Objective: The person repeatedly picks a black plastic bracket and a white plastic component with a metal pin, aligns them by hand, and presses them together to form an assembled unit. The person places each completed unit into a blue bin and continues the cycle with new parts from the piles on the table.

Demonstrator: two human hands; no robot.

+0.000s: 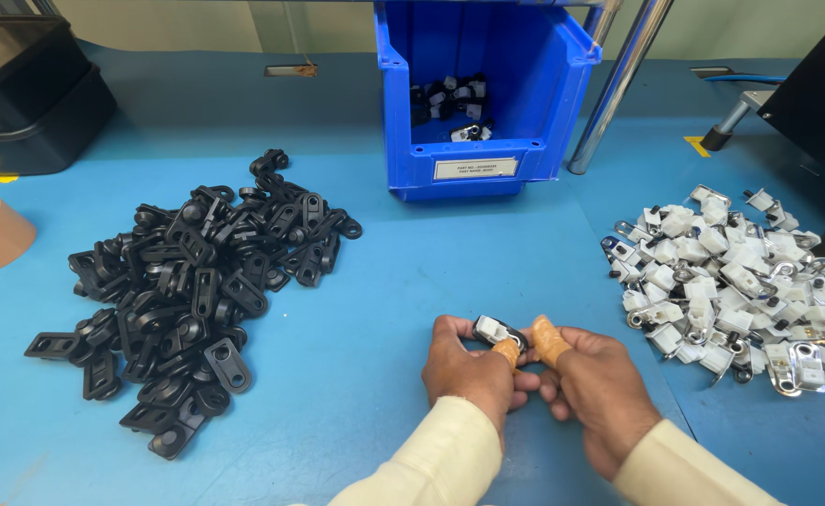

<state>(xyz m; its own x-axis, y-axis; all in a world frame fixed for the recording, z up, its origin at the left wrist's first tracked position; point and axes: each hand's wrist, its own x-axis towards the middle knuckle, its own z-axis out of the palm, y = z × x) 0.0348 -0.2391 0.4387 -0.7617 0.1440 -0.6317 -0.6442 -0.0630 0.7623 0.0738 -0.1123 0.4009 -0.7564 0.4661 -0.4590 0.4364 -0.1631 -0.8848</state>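
Head view, the only one I've got: I'm holding both hands together at lower centre of the frame, working a small white-and-metal clip [497, 330] between them. My left hand [469, 370] is curled around it from below, fingers closed on the part, while my right hand [595, 389] is pinching in from the side — thumbs wearing orange finger cots, probably for grip on something that small. The clip is sitting up off the blue table [384, 300], raised toward the camera so I can see it.

Stock is split by kind: the pile of black plastic brackets [197, 290] is lying at left, the pile of white clips [731, 281] at right — each in easy reach. The blue bin [487, 112] is standing at top centre, a few parts inside.
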